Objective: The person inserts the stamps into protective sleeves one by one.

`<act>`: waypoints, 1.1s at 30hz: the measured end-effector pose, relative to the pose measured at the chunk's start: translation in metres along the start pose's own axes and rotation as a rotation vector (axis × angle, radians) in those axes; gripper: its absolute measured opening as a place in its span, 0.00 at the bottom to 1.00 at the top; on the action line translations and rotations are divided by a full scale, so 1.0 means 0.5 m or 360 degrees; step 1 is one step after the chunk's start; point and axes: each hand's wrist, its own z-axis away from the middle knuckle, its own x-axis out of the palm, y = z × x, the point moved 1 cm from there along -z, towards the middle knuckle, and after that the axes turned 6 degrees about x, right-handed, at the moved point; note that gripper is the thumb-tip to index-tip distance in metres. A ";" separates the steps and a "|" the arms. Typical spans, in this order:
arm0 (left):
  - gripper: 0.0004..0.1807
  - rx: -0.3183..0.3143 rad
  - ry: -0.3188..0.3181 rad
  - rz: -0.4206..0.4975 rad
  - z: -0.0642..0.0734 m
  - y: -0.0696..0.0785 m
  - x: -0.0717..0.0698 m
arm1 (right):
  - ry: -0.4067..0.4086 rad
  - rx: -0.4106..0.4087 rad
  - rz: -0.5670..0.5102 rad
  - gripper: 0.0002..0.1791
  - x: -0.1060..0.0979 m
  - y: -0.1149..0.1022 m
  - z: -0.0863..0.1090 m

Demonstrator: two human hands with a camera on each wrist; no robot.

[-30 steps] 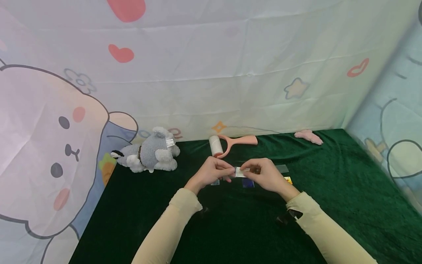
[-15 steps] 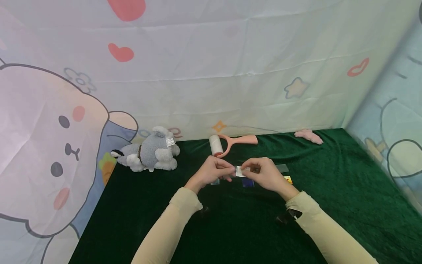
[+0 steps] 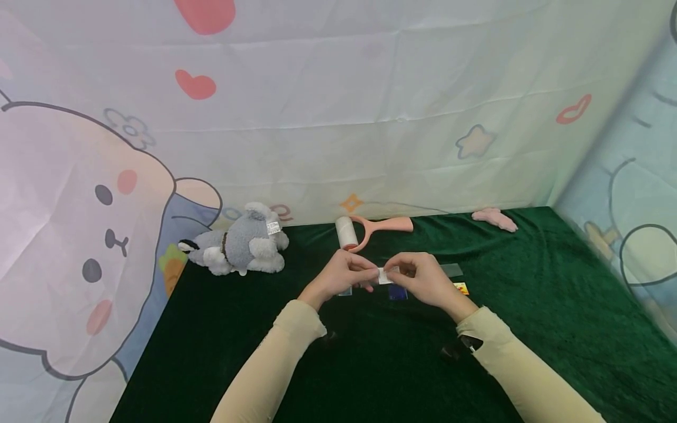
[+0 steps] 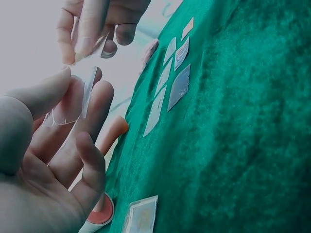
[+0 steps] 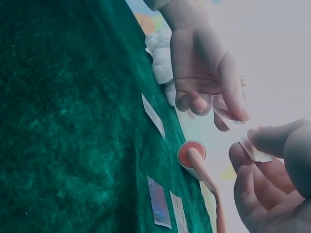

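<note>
Thumb against fingers, our left hand (image 3: pixel 341 278) pinches a clear film (image 4: pixel 88 92), and our right hand (image 3: pixel 424 280) likewise pinches a small pale piece (image 5: pixel 256 151). We hold both above the table (image 3: pixel 545 317), near each other; we cannot tell whether the 2 touch. A dark blue packet (image 3: pixel 398 293) and a roller (image 3: pixel 346 233) lie on it.

Booth-like space with cartoon backdrop (image 3: pixel 338 111)

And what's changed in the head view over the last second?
Very little: the right hand has edged slightly left, toward the left hand. No visible grab or release; the left's fingers hold clear film, the right's a small pale piece. Unchanged: gray plush, peach-handled roller, pink item, blue packet.
</note>
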 end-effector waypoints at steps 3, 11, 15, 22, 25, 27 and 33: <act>0.11 0.0008 0.0019 -0.0007 0.000 -0.002 0.000 | 0.0004 0.0025 -0.0035 0.07 -0.001 0.002 0.002; 0.12 0.0130 0.0089 -0.0072 0.003 -0.006 0.009 | 0.0032 0.0092 -0.0065 0.04 0.003 0.007 0.003; 0.11 0.0179 0.0116 -0.0106 0.006 -0.001 0.016 | 0.0053 0.0121 -0.0090 0.03 0.006 0.010 0.002; 0.10 0.0235 0.0122 -0.0168 0.004 0.006 0.022 | 0.0040 0.0153 -0.0092 0.02 0.008 0.011 0.002; 0.12 0.0254 0.0112 -0.0201 0.004 0.010 0.024 | 0.0034 0.0154 -0.0086 0.03 0.008 0.010 0.001; 0.15 0.0259 0.0100 -0.0246 0.004 0.011 0.025 | 0.0040 0.0154 -0.0082 0.03 0.007 0.009 0.001; 0.24 0.0309 0.0063 -0.0552 0.003 0.017 0.024 | 0.0054 0.0174 -0.0093 0.03 0.004 0.011 0.001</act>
